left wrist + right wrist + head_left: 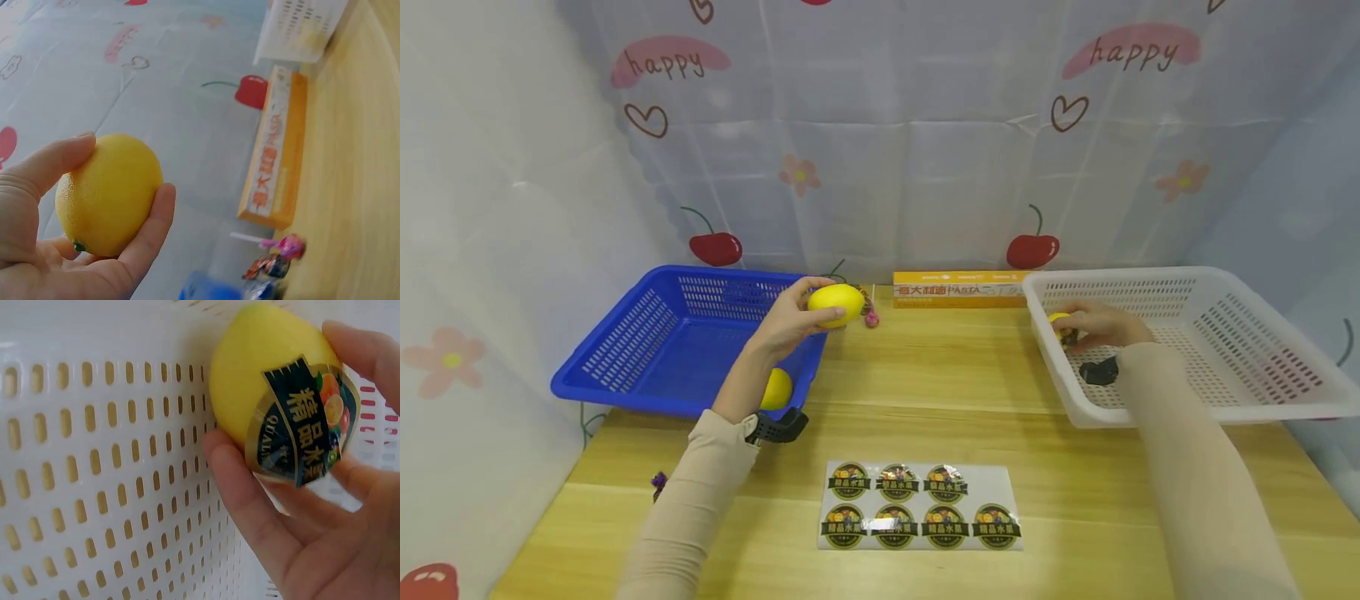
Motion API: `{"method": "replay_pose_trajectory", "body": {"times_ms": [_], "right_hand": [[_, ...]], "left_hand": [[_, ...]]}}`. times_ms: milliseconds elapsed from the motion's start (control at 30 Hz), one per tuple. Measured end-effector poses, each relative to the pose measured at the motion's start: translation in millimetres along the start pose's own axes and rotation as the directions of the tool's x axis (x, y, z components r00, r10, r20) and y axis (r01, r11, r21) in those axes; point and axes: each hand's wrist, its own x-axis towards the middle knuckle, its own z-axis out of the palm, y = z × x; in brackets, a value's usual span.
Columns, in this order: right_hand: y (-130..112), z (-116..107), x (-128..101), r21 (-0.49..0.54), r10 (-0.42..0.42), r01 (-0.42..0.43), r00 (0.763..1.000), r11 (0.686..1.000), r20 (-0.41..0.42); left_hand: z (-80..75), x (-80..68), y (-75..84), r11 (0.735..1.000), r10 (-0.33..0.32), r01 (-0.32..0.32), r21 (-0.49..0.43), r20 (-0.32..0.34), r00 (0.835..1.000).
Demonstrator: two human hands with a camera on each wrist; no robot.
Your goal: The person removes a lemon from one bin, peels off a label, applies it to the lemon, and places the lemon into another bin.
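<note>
A plain yellow lemon (837, 305) is gripped between the thumb and fingers of my left hand (788, 321), held up by the right rim of the blue basket (647, 392). In the left wrist view the same lemon (111, 194) shows its small green stem end. My right hand (1101, 323) reaches inside the white basket (1225, 414), at its left wall. It holds another lemon (265, 381), which bears a dark round fruit sticker (306, 422) in the right wrist view. A second plain lemon (777, 389) lies in the blue basket, partly hidden by my left wrist.
A sheet of round stickers (919, 506) lies at the table's front. An orange pasta box (962, 290) stands against the backdrop between the baskets. A pink lollipop (871, 317) and other small wrapped sweets lie near the blue basket. A purple wrapped candy (658, 483) is at the left.
</note>
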Motion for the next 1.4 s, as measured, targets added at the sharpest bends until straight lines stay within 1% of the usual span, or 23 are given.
{"method": "replay_pose_trajectory", "body": {"times_ms": [100, 167, 300, 400, 500, 533, 567, 633, 733, 800, 833, 900, 1000, 1067, 1133, 1233, 1300, 1400], "right_hand": [[-2, 1, 3, -0.01, 0.028, -0.028, 0.999, 1.0, -0.042], [-2, 0, 3, 0.015, 0.048, -0.047, 0.996, 0.999, -0.07], [-2, 1, 2, 0.024, 0.069, -0.067, 0.994, 0.997, -0.087], [-3, -1, -1, -0.033, 0.102, -0.105, 0.991, 0.994, -0.09], [-3, -5, -5, -0.117, 0.131, -0.14, 0.988, 0.983, -0.082], [-3, -6, -7, -0.141, 0.131, -0.141, 0.989, 0.98, -0.073], [-4, -8, -8, -0.161, 0.13, -0.138, 0.99, 0.977, -0.06], [-5, -10, -11, -0.158, 0.131, -0.131, 0.991, 0.979, -0.01], [-8, -10, -14, -0.116, 0.129, -0.121, 0.99, 0.986, 0.064], [-9, -9, -15, -0.101, 0.124, -0.116, 0.989, 0.988, 0.08], [-10, -8, -14, -0.119, 0.11, -0.101, 0.991, 0.988, 0.072], [-10, -7, -13, -0.173, 0.096, -0.094, 0.995, 0.98, 0.001], [-9, -7, -11, -0.237, 0.092, -0.113, 0.991, 0.965, -0.099], [-7, -8, -10, -0.258, 0.107, -0.141, 0.984, 0.956, -0.142], [-7, -8, -9, -0.254, 0.124, -0.158, 0.982, 0.954, -0.145], [-7, -8, -10, -0.252, 0.152, -0.183, 0.979, 0.95, -0.138], [-8, -9, -11, -0.255, 0.164, -0.194, 0.977, 0.947, -0.134], [-10, -10, -15, -0.279, 0.16, -0.194, 0.977, 0.94, -0.14]], "left_hand": [[13.0, 1.4, -6.1, 0.998, -0.006, 0.005, 0.065, 0.022, 1.0], [21.1, 1.3, -9.4, 0.994, -0.014, 0.009, 0.105, 0.04, 0.999], [35.1, -3.2, -12.8, 0.978, 0.021, -0.033, 0.205, 0.06, 0.998], [44.8, -9.6, -12.9, 0.958, 0.064, -0.079, 0.276, 0.064, 0.996], [54.3, -15.2, -15.3, 0.941, 0.085, -0.106, 0.321, 0.081, 0.993], [57.2, -16.1, -17.1, 0.935, 0.089, -0.113, 0.335, 0.084, 0.992], [59.9, -16.7, -19.5, 0.933, 0.091, -0.116, 0.34, 0.09, 0.992], [64.3, -17.1, -25.2, 0.936, 0.087, -0.116, 0.333, 0.102, 0.991], [68.8, -16.4, -36.2, 0.95, 0.061, -0.091, 0.299, 0.108, 0.992], [71.2, -15.9, -42.9, 0.956, 0.037, -0.067, 0.285, 0.109, 0.993], [72.3, -15.1, -46.5, 0.956, 0.028, -0.059, 0.286, 0.109, 0.994], [74.5, -12.8, -53.7, 0.953, 0.021, -0.055, 0.299, 0.114, 0.993], [77.7, -9.3, -64.7, 0.944, 0.001, -0.048, 0.325, 0.141, 0.99], [79.2, -8.3, -73.4, 0.942, -0.029, -0.029, 0.334, 0.167, 0.986], [80.7, -8.2, -82.3, 0.936, -0.06, -0.012, 0.352, 0.193, 0.979], [82.3, -7.9, -95.6, 0.928, -0.081, -0.011, 0.373, 0.229, 0.97], [83.4, -7.9, -102.1, 0.92, -0.075, -0.029, 0.391, 0.248, 0.966], [85.3, -8.5, -106.6, 0.918, -0.071, -0.042, 0.394, 0.267, 0.961]]}}
